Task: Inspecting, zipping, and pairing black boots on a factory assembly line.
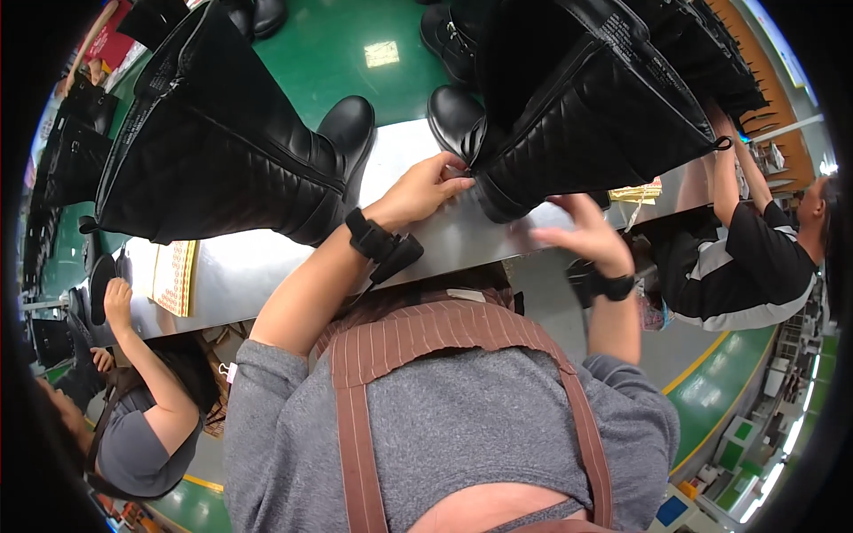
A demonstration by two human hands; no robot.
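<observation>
A tall black boot [569,133] with a zip along its shaft stands tilted on the metal worktable, right of centre. At its ankle my left hand [422,188] pinches a small dark part of the boot, which I cannot name. Just right of the boot's heel, my right hand [588,238] is in the air, blurred, with its fingers apart and nothing seen in them. Another tall black boot [222,151] stands to the left, its toe pointing away from me. My left forearm reaches up between the two boots.
The shiny worktable [258,289] spans the view before me. Printed yellow-edged sheets [175,277] lie at left, with more sheets [636,192] at right. Co-workers sit on the left [147,426] and right [742,266]. Other black shoes [449,43] stand beyond, over a green floor.
</observation>
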